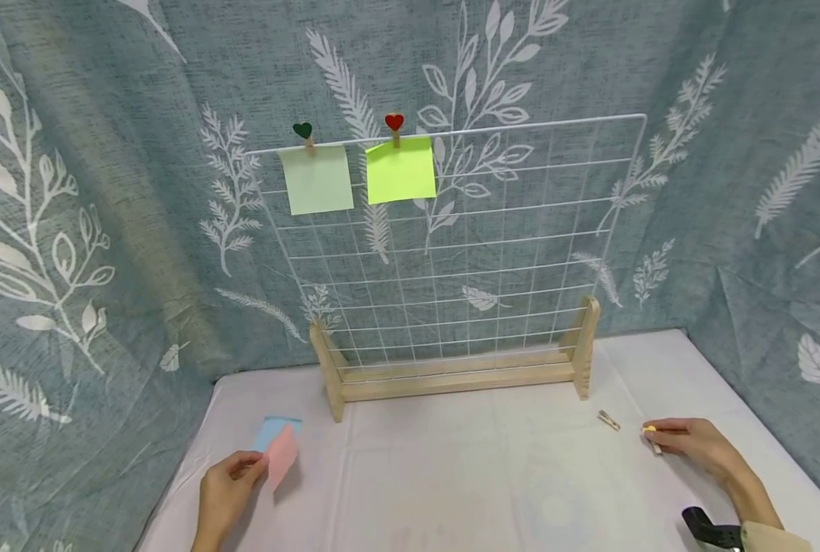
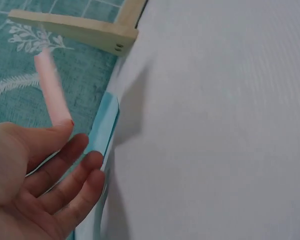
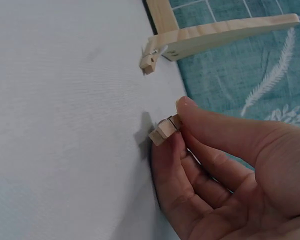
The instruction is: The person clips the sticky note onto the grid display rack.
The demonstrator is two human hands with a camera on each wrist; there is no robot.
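Note:
On the left, my left hand [image 1: 228, 491] pinches a pink sticky note [image 1: 281, 458] between thumb and fingers, raised off the table. A blue sticky note [image 1: 271, 432] lies just behind it. At the right, my right hand [image 1: 701, 447] grips a small wooden clothespin [image 3: 166, 129] with a yellow piece at its end, near the tabletop. Another wooden clothespin [image 1: 608, 420] lies to the left of that hand. A pale green note [image 1: 318, 184] and a bright lime note [image 1: 401, 175] hang from the white wire grid [image 1: 451, 271].
A green heart clothespin [image 1: 303, 131] and a red heart clothespin [image 1: 394, 123] hold the hung notes on the grid's top wire. The grid stands in a wooden base [image 1: 451, 386] at the back of the white table [image 1: 451, 475]. Leaf-patterned curtains [image 1: 140, 192] surround it.

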